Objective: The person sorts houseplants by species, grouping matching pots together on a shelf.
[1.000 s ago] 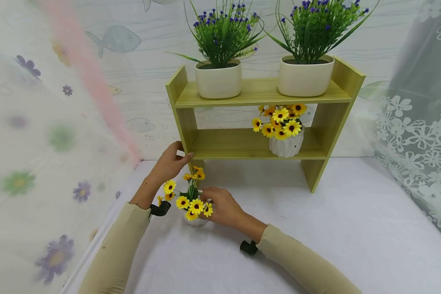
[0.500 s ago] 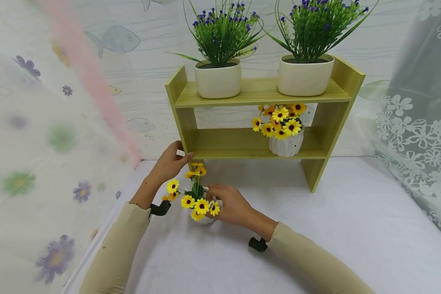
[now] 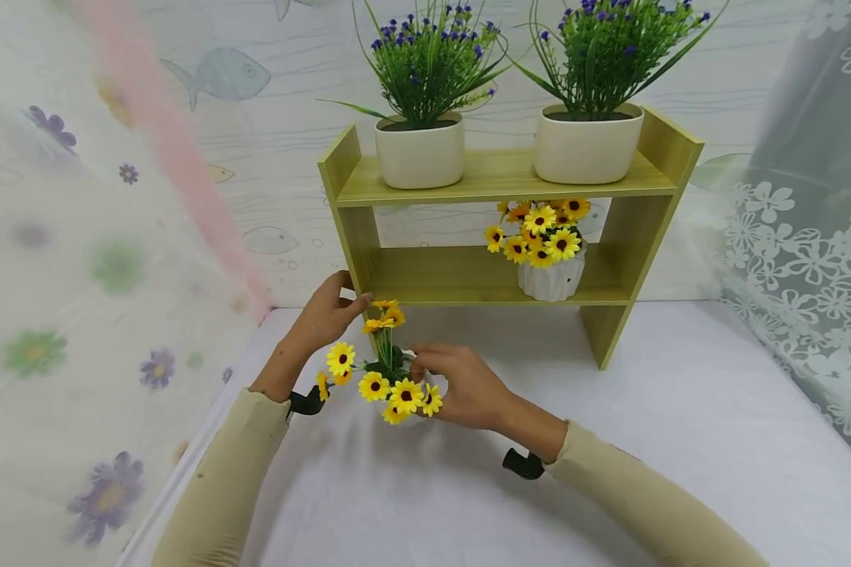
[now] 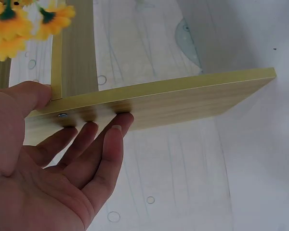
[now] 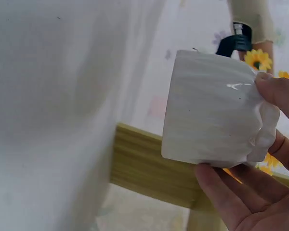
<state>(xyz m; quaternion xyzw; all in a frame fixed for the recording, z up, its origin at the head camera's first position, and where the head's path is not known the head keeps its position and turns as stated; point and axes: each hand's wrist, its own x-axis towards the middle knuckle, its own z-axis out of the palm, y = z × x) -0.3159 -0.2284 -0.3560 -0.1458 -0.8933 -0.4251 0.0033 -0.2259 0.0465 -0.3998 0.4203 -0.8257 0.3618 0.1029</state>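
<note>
In the head view my left hand (image 3: 326, 316) grips the left side panel of a light-wood shelf (image 3: 443, 276). The left wrist view has the thumb at the panel's front edge and the fingertips (image 4: 123, 118) against its outer face. My right hand (image 3: 471, 387) holds a small white flowerpot (image 5: 212, 110) by its upper part, thumb on one side and fingers on the other. Yellow artificial sunflowers (image 3: 406, 395) spread from that pot, mostly hiding it in the head view. The pot is off the table, below and in front of the shelf's left end.
A matching pot of yellow sunflowers (image 3: 549, 279) stands at the right of the lower board. Two larger white planters (image 3: 421, 157) with purple-flowered plants sit on the top board. White cloth covers the table (image 3: 610, 449); patterned curtains hang around.
My right hand has moved right and slightly toward the shelf, carrying the potted sunflowers up from the table. The left hand stays on the shelf's side panel.
</note>
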